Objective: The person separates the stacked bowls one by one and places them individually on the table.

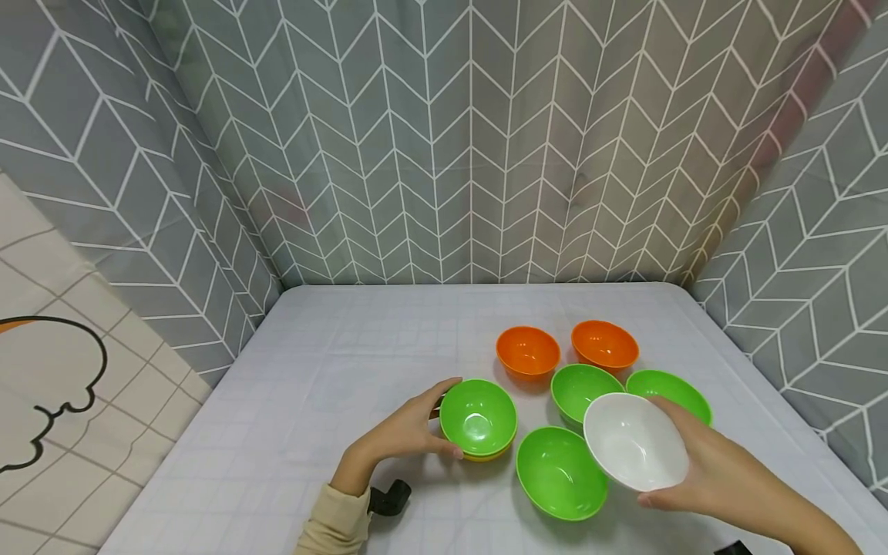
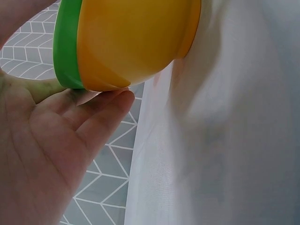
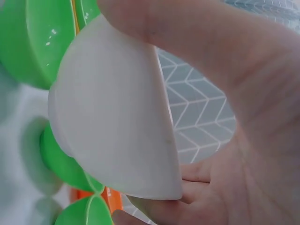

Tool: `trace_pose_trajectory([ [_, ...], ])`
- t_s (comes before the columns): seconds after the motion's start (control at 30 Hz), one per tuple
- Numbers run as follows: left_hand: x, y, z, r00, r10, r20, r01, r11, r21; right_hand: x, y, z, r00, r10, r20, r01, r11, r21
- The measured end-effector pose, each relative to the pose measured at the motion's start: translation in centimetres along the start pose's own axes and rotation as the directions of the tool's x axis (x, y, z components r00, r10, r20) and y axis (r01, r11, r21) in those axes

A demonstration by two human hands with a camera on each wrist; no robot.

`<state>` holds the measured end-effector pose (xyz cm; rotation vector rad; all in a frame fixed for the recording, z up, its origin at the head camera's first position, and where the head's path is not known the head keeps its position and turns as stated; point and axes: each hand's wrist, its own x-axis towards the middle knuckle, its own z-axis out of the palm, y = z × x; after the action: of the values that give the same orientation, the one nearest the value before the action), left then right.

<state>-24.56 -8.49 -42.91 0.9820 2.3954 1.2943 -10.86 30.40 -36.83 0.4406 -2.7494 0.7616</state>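
Note:
My left hand [image 1: 402, 433] holds a small stack, its thumb and fingers spread around the sides. The stack is a green bowl [image 1: 479, 416] nested in a yellow-orange bowl [image 2: 136, 40], whose base is close over the white tablecloth in the left wrist view. On the right, my right hand [image 1: 718, 474] grips a white bowl [image 1: 634, 443] by its rim, thumb on the near side and fingers on the far side. The white bowl is tilted and overlaps the green bowls behind it in the head view.
Just right of the stack stands a green bowl [image 1: 560, 476]. Behind the white bowl are another green bowl [image 1: 581, 389] and a third green bowl [image 1: 669, 388]. Farther back sit two orange bowls, the left orange bowl [image 1: 527, 353] and the right orange bowl [image 1: 605, 344]. Patterned curtains [image 1: 472, 154] enclose the table.

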Motion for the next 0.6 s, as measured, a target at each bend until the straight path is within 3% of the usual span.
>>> trace_pose_trajectory([
  [0.6,0.1,-0.2,0.0,1.0,0.001,0.005,-0.001,1.0,-0.006,-3.5,3.3,1.3,1.0,0.003,-0.016,-0.002,0.999,0.053],
])
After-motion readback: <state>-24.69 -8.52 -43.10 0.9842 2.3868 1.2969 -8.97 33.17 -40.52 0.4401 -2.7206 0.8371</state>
